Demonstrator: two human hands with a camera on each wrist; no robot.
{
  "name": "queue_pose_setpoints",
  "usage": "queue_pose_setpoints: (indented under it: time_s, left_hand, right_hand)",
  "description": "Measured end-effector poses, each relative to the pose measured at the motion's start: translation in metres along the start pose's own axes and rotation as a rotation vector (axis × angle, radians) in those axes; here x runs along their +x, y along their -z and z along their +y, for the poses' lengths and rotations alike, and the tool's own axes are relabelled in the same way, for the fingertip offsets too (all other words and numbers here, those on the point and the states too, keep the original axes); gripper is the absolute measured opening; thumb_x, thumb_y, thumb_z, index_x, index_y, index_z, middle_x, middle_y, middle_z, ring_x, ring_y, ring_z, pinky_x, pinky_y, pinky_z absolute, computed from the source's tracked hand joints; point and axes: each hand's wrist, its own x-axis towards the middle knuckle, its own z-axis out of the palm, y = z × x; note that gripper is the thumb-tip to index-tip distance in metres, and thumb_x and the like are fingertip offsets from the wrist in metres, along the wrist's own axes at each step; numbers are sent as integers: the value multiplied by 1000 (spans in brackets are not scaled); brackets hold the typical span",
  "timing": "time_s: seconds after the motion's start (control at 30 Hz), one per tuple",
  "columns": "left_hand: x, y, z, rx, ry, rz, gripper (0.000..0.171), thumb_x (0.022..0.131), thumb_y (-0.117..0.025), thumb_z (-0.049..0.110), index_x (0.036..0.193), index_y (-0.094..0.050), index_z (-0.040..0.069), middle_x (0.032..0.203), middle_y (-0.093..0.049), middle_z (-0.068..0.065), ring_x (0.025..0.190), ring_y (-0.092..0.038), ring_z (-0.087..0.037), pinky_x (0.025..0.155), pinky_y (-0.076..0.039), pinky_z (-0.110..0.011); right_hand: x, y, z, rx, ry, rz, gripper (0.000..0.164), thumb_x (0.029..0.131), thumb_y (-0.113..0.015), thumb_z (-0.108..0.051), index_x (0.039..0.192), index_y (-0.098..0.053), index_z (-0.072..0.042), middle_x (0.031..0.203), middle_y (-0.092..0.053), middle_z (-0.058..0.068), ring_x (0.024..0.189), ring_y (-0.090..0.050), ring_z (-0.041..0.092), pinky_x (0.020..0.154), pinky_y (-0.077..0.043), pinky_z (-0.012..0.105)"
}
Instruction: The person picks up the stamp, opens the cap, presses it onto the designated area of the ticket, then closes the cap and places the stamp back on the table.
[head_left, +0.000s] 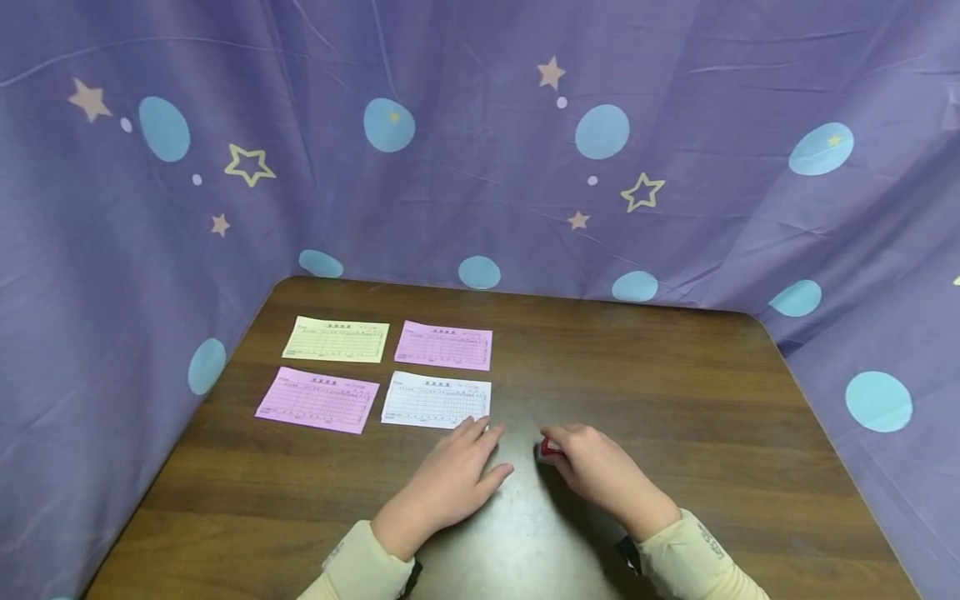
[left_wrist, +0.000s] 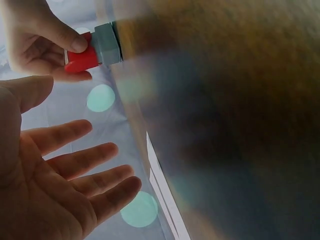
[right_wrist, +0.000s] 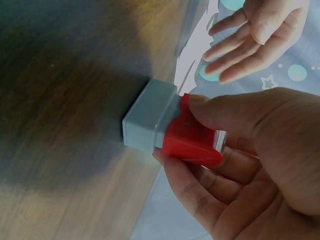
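Observation:
My right hand (head_left: 606, 473) pinches a stamp (right_wrist: 192, 135) between thumb and fingers. Its body is red, and its grey square end (right_wrist: 150, 116) faces the tabletop, close against the wood. Left of it, my left hand (head_left: 452, 477) is spread with relaxed fingers and holds nothing. Those fingertips overlap the lower right corner of a white printed slip (head_left: 435, 400) in the head view. In the left wrist view the stamp shows beyond the left hand's thumb.
A yellow slip (head_left: 335, 342) and a pink slip (head_left: 443, 346) form the back row. Another pink slip (head_left: 317, 402) lies left of the white one. The brown wooden table (head_left: 675, 392) meets a purple curtain (head_left: 480, 200) with stars and dots at its back and sides.

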Motion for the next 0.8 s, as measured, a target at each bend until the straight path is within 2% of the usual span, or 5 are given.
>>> queue_pose_setpoints:
  time_s: [0.17, 0.37, 0.5, 0.63, 0.8]
  left_hand:
    - [0, -1, 2, 8, 3, -23, 54, 102, -60, 38, 142, -56, 1, 144, -51, -25, 134, -45, -46, 110, -36, -55]
    - [0, -2, 3, -10, -10, -18, 53, 102, -61, 36, 141, -57, 0, 141, -54, -26, 131, -48, -46, 108, -37, -55]
    - [1, -2, 3, -17, -23, -7, 51, 101, -62, 34, 140, -57, 0, 139, -56, -25, 130, -51, -40, 108, -39, -53]
    - [3, -3, 4, -2, -45, 10, 50, 100, -64, 33, 138, -59, 1, 135, -60, -19, 126, -55, -34, 107, -41, -49]
    - [7, -6, 3, -15, -114, 71, 42, 98, -69, 29, 131, -63, 4, 125, -66, -9, 117, -61, -26, 101, -47, -43]
  right_hand:
    - [0, 1, 0, 19, -6, 25, 24, 81, -85, -3, 98, -68, -3, 80, -67, -1, 70, -64, 14, 62, -55, 35]
    - [0, 7, -3, 125, -41, 62, 24, 82, -83, -1, 103, -72, 1, 86, -72, 4, 74, -67, 14, 66, -57, 34]
    - [2, 12, -6, 223, -50, 86, 23, 84, -81, -3, 105, -73, -2, 86, -70, -2, 75, -64, 7, 66, -56, 31]
    - [3, 17, -9, 294, -24, 105, 23, 85, -81, -3, 107, -73, -3, 89, -70, -6, 77, -63, 3, 69, -56, 29]
    - [5, 21, -13, 348, 15, 120, 22, 86, -81, -5, 107, -73, -6, 90, -70, -8, 78, -63, 3, 69, -56, 29]
